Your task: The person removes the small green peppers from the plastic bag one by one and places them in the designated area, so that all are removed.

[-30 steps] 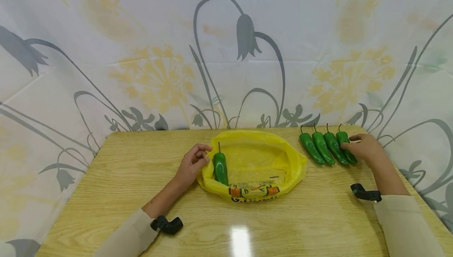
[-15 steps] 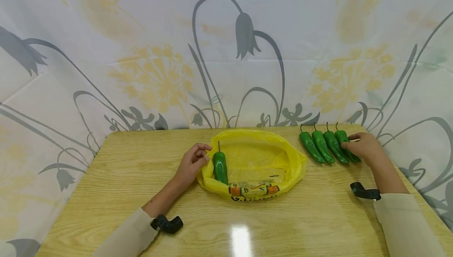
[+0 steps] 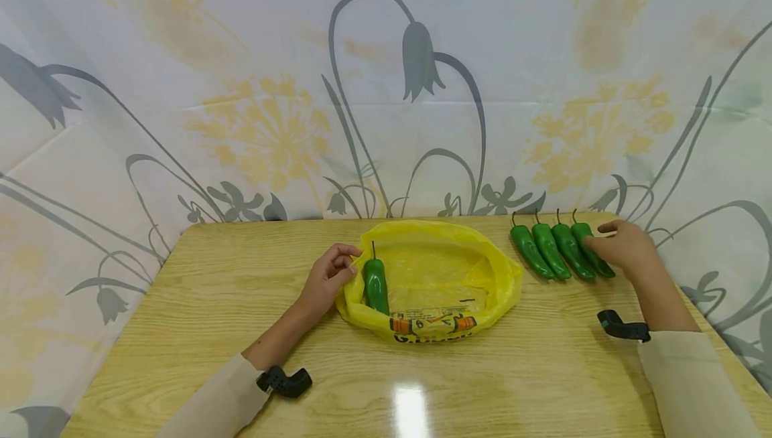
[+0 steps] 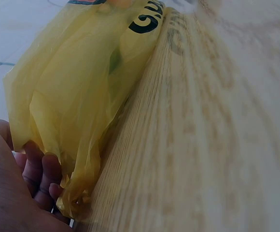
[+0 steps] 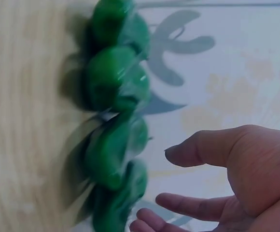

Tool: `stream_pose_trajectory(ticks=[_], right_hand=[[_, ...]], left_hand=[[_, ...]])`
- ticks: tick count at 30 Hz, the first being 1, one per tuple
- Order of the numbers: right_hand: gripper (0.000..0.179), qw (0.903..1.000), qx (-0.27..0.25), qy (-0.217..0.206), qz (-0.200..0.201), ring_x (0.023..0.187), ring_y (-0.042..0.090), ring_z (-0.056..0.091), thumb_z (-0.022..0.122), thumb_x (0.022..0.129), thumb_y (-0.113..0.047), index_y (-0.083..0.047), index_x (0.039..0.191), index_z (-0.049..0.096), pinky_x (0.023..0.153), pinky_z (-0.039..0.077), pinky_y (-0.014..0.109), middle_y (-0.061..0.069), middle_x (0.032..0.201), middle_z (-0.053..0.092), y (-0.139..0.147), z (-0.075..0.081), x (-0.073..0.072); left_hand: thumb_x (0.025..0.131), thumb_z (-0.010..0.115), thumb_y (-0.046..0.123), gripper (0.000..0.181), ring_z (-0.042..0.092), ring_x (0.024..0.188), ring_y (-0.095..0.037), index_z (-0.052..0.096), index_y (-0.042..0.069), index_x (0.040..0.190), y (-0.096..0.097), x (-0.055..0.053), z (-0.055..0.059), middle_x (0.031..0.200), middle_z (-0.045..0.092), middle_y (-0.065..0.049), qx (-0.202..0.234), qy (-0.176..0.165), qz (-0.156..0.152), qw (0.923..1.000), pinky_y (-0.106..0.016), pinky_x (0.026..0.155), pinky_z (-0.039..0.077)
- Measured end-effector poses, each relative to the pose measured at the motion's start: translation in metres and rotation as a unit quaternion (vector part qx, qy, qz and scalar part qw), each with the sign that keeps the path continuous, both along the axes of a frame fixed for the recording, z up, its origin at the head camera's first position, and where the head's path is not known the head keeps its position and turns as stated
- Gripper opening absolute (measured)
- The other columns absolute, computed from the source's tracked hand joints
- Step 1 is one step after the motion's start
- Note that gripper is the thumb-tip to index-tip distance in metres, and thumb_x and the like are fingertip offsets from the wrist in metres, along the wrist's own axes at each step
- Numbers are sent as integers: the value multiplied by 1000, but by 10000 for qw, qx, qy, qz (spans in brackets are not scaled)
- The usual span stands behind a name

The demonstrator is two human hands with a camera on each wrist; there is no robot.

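Observation:
A yellow plastic bag (image 3: 434,230) lies with its mouth spread wide, and one green chili pepper (image 3: 376,287) rests inside along its left side. At the bag's left rim, my left hand (image 3: 326,280) holds the plastic with curled fingers; the left wrist view has the bag's crumpled edge (image 4: 77,183) at the fingertips. Several green peppers (image 3: 545,250) lie side by side in a row at the back right. My right hand (image 3: 626,248) is beside the rightmost pepper (image 3: 594,254), thumb and fingers apart in the right wrist view, with nothing between them.
The wooden table (image 3: 241,277) runs back to a floral curtain (image 3: 271,56). Black wrist cameras (image 3: 285,383) are strapped on both wrists. Printed lettering marks the front of the bag.
The rightmost pepper has turned slightly, its stem moving left and its tip right. My right hand has let go of it and drawn a little to the right. The left hand has stayed put.

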State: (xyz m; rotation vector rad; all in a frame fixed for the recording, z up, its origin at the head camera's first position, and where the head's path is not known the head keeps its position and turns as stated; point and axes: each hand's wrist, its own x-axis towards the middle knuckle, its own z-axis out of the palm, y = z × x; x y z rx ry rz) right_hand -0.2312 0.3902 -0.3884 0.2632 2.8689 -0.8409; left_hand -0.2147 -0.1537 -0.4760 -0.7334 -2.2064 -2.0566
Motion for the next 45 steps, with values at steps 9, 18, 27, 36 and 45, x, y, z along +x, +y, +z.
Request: stream_pose_trajectory(ticks=[9, 18, 27, 36, 45], right_hand=[[72, 9992, 7, 329, 224, 124, 63, 47, 48, 110, -42, 14, 153, 36, 91, 48, 69, 43, 145, 44, -28, 22, 8], [68, 9961, -15, 802, 378, 125, 60, 49, 52, 110, -39, 13, 152, 41, 95, 47, 69, 41, 142, 49, -57, 36, 19], [59, 9876, -129, 1428, 632, 120, 54, 59, 61, 106, -32, 10, 146, 51, 91, 53, 63, 37, 132, 60, -87, 42, 30], [55, 9841, -393, 1440, 968, 118, 50, 60, 63, 106, -30, 8, 145, 53, 96, 52, 61, 35, 133, 60, -112, 50, 37], [49, 9757, -442, 1632, 1393, 114, 46, 62, 66, 105, -24, 7, 142, 57, 96, 51, 60, 30, 129, 62, -136, 51, 48]], left_hand=[[104, 56, 0, 26, 54, 78, -12, 57, -10, 128, -1, 1, -1, 89, 59, -8, 37, 8, 25, 10000, -24, 76, 47], [104, 56, -1, 26, 54, 76, -12, 57, -10, 128, 0, -1, -2, 88, 59, -7, 24, 42, 2, 10000, -24, 76, 47], [104, 56, 0, 26, 54, 77, -12, 57, -10, 128, 0, -1, -1, 89, 60, -9, 30, 43, 17, 10000, -23, 75, 48], [104, 56, -1, 26, 54, 77, -12, 57, -10, 128, 0, 0, 0, 89, 59, -10, 48, 35, 34, 10000, -23, 74, 48], [104, 56, 0, 26, 54, 77, -12, 57, -10, 128, 0, 0, 0, 89, 60, -10, 71, -6, 38, 10000, -23, 75, 48]])
